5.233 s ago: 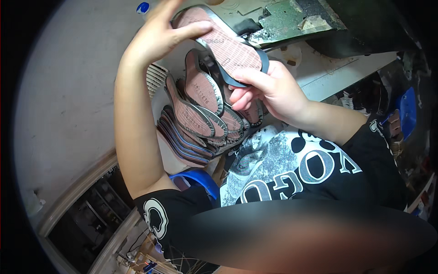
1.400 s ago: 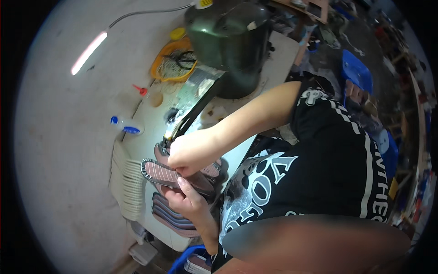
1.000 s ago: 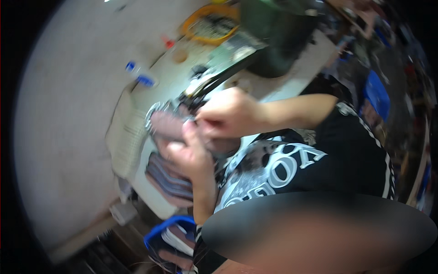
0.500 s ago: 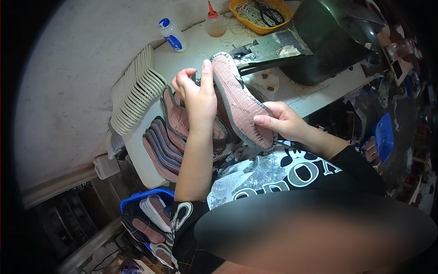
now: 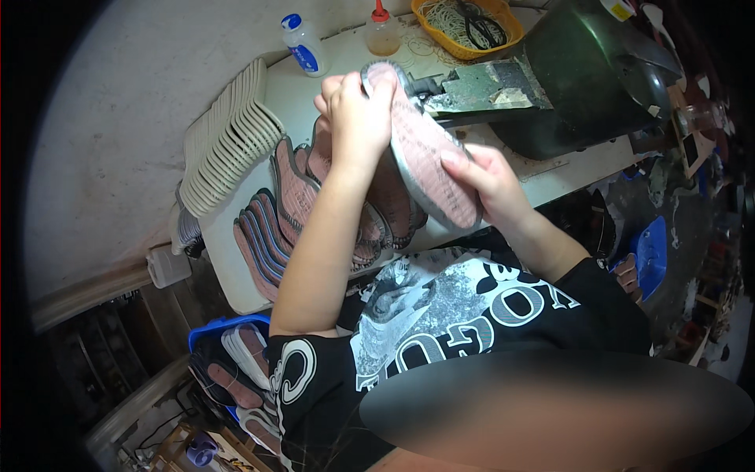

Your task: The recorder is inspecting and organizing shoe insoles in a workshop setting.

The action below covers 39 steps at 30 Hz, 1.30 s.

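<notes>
Left hand, right hand, gripping dark-lettered pink sole, pale-lettered shirt

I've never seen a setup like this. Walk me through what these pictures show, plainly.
There is no robot: these are a person's bare hands. The camera is worn on the head, looking down, so picture left is the person's left; its wide lens bends straight edges. The left hand holds the upper end of a pink sole, the right hand its side lower down. On the table are more soles, a green machine, a yellow basket and a white bottle. A blue bin at lower left holds soles too.
</notes>
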Available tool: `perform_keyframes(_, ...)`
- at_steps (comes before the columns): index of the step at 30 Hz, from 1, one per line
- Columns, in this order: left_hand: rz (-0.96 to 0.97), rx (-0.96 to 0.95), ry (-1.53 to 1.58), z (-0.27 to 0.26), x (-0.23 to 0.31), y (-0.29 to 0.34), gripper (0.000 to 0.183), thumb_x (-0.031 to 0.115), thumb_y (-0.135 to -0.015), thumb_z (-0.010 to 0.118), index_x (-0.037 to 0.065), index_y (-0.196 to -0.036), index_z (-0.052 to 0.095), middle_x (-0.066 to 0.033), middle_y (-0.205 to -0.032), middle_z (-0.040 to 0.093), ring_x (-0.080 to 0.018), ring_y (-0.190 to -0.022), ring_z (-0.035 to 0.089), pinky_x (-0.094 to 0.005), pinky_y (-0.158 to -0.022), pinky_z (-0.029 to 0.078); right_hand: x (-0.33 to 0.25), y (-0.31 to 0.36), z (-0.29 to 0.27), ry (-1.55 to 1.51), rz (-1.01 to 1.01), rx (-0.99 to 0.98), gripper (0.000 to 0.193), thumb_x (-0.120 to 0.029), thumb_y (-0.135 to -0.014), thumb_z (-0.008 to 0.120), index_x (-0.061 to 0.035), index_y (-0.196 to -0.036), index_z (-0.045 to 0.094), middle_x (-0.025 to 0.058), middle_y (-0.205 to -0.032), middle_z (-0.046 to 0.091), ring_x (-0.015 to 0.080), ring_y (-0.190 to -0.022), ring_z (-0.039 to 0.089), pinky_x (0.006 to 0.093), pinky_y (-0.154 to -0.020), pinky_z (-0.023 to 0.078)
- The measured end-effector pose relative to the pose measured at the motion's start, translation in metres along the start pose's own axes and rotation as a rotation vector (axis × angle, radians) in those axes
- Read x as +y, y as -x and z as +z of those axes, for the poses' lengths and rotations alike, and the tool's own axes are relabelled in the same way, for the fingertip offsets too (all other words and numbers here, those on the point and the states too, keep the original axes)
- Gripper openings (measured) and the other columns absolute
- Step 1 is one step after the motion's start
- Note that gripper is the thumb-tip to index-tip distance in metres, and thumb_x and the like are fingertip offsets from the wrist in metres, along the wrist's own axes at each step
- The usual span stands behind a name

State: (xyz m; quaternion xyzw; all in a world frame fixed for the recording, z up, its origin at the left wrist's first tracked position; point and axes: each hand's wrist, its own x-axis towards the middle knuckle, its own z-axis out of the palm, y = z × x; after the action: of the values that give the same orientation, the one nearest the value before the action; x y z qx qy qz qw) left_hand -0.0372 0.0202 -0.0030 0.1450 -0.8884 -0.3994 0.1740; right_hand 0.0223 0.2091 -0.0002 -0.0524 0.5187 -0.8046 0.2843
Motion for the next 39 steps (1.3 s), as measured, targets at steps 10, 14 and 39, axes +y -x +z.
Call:
perform_keyframes(10, 0.203, -0.061, 0.394, -0.071, -0.065, -0.001, 0.035, 0.031, -0.094, 0.052, -0.001, -0.096, 0.066, -0.0148, -0.106, 0.059, -0.0275, -0.095, 0.056, -0.0363, -0.089, 0.041, 0.0, 0.005, 0.051, 0.148, -0.053, -0.254, 0.034, -0.023, -0.094, 0.058, 0.004, -0.116, 0.057, 0.0038, -0.103, 0.063, 0.0068, -0.093, 0.056, 0.0236, -0.083, 0.046)
perform_keyframes(14, -0.224, 0.243, 0.284, -0.171, -0.134, 0.064, 0.04, 0.034, -0.093, 0.053, -0.003, -0.107, 0.062, -0.0167, -0.107, 0.06, -0.0266, -0.104, 0.056, -0.0354, -0.096, 0.039, 0.012, -0.004, 0.09, 0.394, -0.269, -0.302, 0.04, -0.022, -0.093, 0.059, 0.0042, -0.121, 0.051, 0.0098, -0.102, 0.064, 0.0154, -0.091, 0.06, 0.0275, -0.081, 0.047)
perform_keyframes(39, -0.151, -0.336, 1.23, -0.115, -0.018, 0.105, 0.032, 0.014, -0.09, 0.064, 0.003, -0.118, 0.055, -0.0053, -0.109, 0.063, -0.012, -0.097, 0.059, -0.0274, -0.086, 0.047, -0.015, -0.011, 0.047, 0.184, 0.125, -0.763, 0.021, -0.02, -0.093, 0.06, -0.0023, -0.104, 0.062, 0.006, -0.092, 0.067, 0.011, -0.083, 0.062, 0.0263, -0.075, 0.05)
